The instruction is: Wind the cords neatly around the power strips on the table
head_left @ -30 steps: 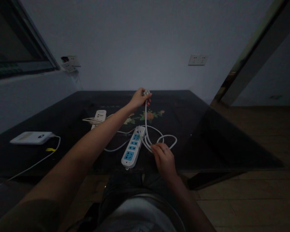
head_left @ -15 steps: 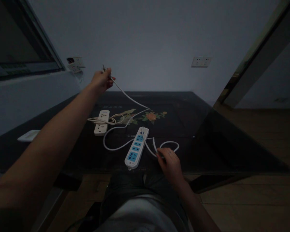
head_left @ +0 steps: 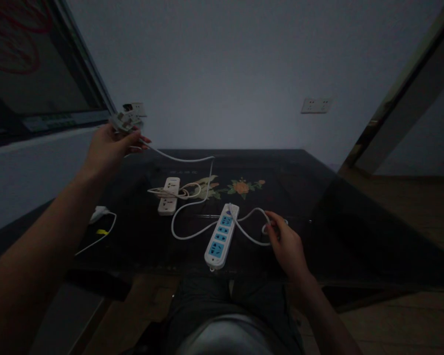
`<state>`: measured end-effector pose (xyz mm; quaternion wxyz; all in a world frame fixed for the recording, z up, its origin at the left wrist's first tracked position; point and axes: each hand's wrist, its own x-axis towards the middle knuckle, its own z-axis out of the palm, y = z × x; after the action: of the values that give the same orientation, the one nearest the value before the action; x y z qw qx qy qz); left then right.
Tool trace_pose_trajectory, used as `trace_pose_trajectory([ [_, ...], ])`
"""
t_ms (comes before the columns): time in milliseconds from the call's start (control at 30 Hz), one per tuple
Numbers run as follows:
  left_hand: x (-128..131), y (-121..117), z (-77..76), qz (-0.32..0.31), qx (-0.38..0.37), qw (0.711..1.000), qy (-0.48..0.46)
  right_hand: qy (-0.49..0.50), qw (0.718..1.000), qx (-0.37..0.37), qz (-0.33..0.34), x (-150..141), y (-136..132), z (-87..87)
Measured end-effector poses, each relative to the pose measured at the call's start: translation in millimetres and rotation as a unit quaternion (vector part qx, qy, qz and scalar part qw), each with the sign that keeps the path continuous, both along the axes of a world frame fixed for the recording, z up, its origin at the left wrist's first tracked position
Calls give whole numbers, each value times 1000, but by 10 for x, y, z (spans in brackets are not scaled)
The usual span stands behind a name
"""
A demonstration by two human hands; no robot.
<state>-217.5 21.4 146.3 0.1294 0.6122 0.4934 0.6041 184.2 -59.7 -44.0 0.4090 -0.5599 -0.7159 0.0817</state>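
My left hand (head_left: 113,143) is raised at the far left, close to the wall sockets. Its fingers grip the blurred plug (head_left: 123,122) end of a white cord. From there the cord (head_left: 179,160) slopes down to the table and loops across it to a white power strip (head_left: 222,236) with blue socket faces. The strip lies flat near the front edge. Over the table, right of the strip, my right hand (head_left: 286,241) pinches a looped part of the same cord between thumb and fingers.
Behind the strip lies a smaller white power strip (head_left: 169,196) with its cord coiled over it. A white plug (head_left: 99,213) with a thin cord rests at left. Wall sockets (head_left: 137,109) sit by the window corner, and another socket plate (head_left: 316,105) is at right. The dark table (head_left: 318,197) bears a flower print.
My left hand has moved left towards the corner sockets with the plug, drawing the cord along. My right hand has shifted slightly right with its cord loop. The view has turned a little left.
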Motion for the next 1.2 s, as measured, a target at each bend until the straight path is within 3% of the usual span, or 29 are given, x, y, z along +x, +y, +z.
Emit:
trace_pose_trajectory([
  [67, -33, -257, -86, 91, -8, 991, 101, -24, 1000, 1, -4, 23, 46, 84],
  [133, -63, -513, -191, 201, -5, 961, 189, -47, 999, 3, -8, 31, 88, 150],
  [167, -79, -631, -251, 214, -6, 957, 194, -56, 998, 4, -13, 29, 106, 173],
  [300, -151, -954, -531, 116, -59, 989, 72, -81, 996, 34, -18, -14, 133, 182],
  [433, -180, -1010, -904, 57, -127, 990, -26, -104, 993, 62, 7, -62, 111, 100],
  [533, -109, -963, -1216, 33, -188, 976, -103, -119, 989, 92, 5, -89, 54, 60],
  [633, 46, -903, -1479, -13, -228, 949, -216, -96, 979, 181, -10, -192, -102, 85],
  [733, 251, -817, -1638, -86, -242, 931, -260, -49, 972, 221, 65, -455, -342, 116],
  [800, 400, -723, -1684, -123, -243, 925, -265, -41, 971, 185, 149, -692, -479, 92],
  [867, 555, -589, -1698, -140, -234, 918, -287, -60, 971, 134, 187, -917, -551, 27],
  [1000, 897, -237, -1693, -171, -217, 895, -350, -110, 973, 59, 192, -1158, -521, -141],
  [1100, 1210, 36, -1685, -220, -188, 878, -381, -130, 971, 43, 195, -1170, -472, -221],
  [1200, 1576, 277, -1650, -260, -169, 881, -358, -132, 970, 45, 201, -1142, -466, -256],
])
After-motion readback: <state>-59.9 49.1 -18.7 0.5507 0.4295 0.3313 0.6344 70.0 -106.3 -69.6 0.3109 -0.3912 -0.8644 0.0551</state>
